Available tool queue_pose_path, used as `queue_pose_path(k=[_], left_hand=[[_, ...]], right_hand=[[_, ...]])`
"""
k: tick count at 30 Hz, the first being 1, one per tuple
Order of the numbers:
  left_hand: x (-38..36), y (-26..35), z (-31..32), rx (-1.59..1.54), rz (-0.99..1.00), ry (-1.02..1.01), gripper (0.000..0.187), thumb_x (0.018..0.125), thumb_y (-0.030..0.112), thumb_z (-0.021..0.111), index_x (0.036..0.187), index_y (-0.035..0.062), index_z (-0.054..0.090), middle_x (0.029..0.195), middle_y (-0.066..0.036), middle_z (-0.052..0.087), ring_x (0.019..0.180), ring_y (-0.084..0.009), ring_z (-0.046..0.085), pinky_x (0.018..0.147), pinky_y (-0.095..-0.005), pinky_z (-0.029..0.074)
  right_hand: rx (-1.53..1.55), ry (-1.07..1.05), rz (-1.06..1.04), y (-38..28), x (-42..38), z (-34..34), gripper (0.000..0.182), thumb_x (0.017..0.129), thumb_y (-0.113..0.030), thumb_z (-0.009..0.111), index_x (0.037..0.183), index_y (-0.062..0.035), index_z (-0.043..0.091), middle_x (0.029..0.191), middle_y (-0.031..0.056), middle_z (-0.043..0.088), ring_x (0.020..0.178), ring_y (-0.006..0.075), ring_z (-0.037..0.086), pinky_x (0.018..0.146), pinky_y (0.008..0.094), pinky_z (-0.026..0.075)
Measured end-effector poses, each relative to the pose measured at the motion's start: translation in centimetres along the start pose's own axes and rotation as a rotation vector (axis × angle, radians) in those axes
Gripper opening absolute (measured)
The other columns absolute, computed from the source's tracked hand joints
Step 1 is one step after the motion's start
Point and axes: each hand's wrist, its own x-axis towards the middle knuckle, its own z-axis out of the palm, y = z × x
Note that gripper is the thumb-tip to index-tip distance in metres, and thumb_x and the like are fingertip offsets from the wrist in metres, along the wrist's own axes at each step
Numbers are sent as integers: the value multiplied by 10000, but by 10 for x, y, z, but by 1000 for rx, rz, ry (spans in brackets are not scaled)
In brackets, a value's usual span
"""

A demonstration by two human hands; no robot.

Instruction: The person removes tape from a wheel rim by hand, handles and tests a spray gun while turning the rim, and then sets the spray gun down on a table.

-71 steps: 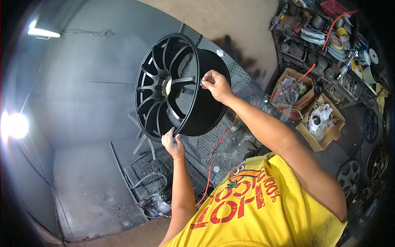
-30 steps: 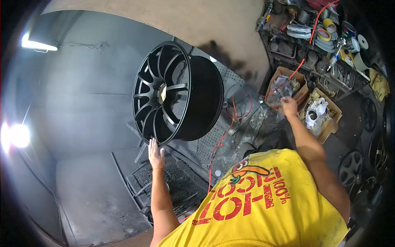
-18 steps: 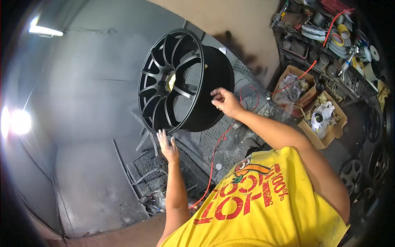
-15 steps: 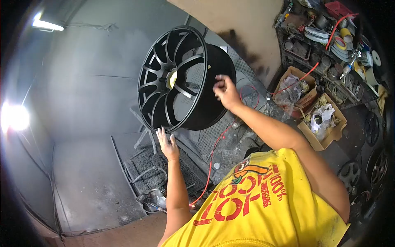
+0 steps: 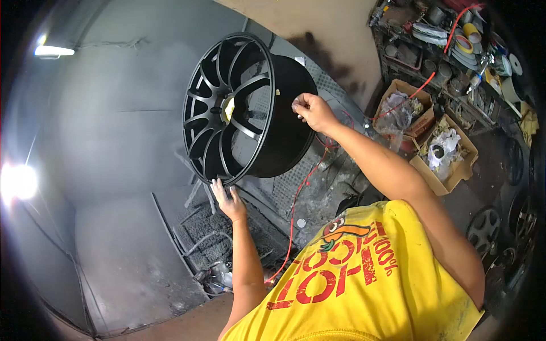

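Observation:
A dark grey multi-spoke wheel rim (image 5: 264, 85) stands tilted in the upper middle, with a yellowish patch (image 5: 229, 109) at its hub. My left hand (image 5: 230, 203) is at the lower edge of the rim, open, its fingers stretched out and the fingertips at the lip. Whitish dust shows on those fingers. Beside the black barrel of the rim is my right hand (image 5: 316, 112), its thumb and fingers pinched together. Whatever they hold, if anything, is too small to make out. A small pale mark (image 5: 277, 92) shows on the barrel near this hand.
A red hose (image 5: 293, 219) runs across the floor below the rim. At right, cardboard boxes (image 5: 449, 156) hold plastic and crumpled material. Behind them, a cluttered shelf (image 5: 424, 62) carries tapes, cans and a spray gun. More wheels (image 5: 484, 230) lie at far right. A bright lamp (image 5: 20, 181) glows at left.
My right hand's fingers have drawn together into a pinch beside the barrel. My left hand stays at the rim's lower edge. The whole view has shifted slightly.

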Motion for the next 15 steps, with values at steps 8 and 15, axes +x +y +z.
queue_pose_path(k=[8, 15], left_hand=[[2, -2, 1, 72, 31, -12, 460, 943, 83, 581, 1392, 45, 490, 1504, -177, 409, 1426, -337, 335, 1084, -390, 382], [1, -1, -2, 20, -10, -43, 459, 958, 99, 572, 1407, 62, 482, 1529, -148, 380, 1440, -301, 314, 1021, -388, 451]], right_hand=[[-18, 53, -202, -36, 29, 14, 197, 872, -118, 664, 1039, -15, 650, 837, 60, 671, 767, 133, 641, 675, 318, 521], [23, -80, -8, -29, 15, -15, 182, 920, -178, 619, 992, -13, 645, 834, 61, 676, 731, 127, 651, 633, 289, 543]])
